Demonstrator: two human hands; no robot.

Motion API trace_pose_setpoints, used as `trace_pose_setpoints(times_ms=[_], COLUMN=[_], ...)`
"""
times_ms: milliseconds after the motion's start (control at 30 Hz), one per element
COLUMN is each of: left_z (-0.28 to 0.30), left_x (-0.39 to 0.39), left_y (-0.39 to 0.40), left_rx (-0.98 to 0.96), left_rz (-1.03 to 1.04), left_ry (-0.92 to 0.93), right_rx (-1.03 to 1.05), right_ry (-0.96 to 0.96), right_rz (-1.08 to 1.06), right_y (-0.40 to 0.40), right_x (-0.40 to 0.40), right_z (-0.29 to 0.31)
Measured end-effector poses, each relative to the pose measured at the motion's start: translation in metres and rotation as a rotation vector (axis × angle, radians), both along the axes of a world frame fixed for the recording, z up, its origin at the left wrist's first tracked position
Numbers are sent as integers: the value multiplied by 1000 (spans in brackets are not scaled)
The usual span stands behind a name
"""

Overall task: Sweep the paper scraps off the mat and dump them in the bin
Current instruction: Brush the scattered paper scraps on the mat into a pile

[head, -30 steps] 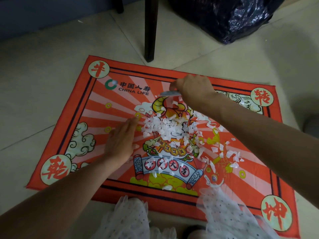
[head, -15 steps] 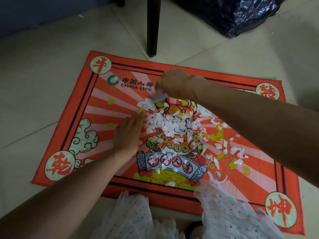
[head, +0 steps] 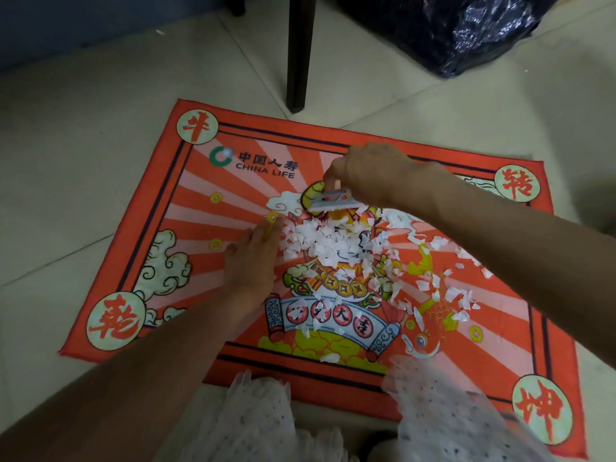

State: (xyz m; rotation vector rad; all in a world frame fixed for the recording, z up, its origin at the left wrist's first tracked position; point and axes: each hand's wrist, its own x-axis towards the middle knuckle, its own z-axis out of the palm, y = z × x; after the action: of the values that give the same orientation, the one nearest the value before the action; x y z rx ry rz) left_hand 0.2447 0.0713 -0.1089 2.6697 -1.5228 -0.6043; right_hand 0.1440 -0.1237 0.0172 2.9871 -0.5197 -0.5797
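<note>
Scraps of white paper (head: 328, 243) are lying heaped at the mat's (head: 160, 208) middle, some strewn toward its right edge. Left hand (head: 255, 258) is resting flat, fingers straight, beside the heap; right hand (head: 370, 171) is pinching a small card (head: 333, 200) at the heap's far side.

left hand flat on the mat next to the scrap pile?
Yes, the left hand lies with fingers straight on the mat, at the left edge of the paper scraps.
</note>
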Motion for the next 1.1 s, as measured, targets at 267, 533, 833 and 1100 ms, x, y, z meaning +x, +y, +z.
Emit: trace_pose_setpoints(times_ms=[267,533,833,1100], left_z=[8,9,7,12], left_x=[-2,0,-3,9], left_y=[-6,-11,-8,-10], left_rx=[33,48,26,-15], left_rz=[-55,-123,-172,-215], left_ry=[-59,-152,-203,-88], right_rx=[18,-98,-225,-221], right_ry=[-49,-90,35,48], right_rz=[-199,-319,-378,-172], right_y=[-22,-56,-84,-60], right_x=[-25,-22,-35,-24], right_z=[6,21,-7,-22])
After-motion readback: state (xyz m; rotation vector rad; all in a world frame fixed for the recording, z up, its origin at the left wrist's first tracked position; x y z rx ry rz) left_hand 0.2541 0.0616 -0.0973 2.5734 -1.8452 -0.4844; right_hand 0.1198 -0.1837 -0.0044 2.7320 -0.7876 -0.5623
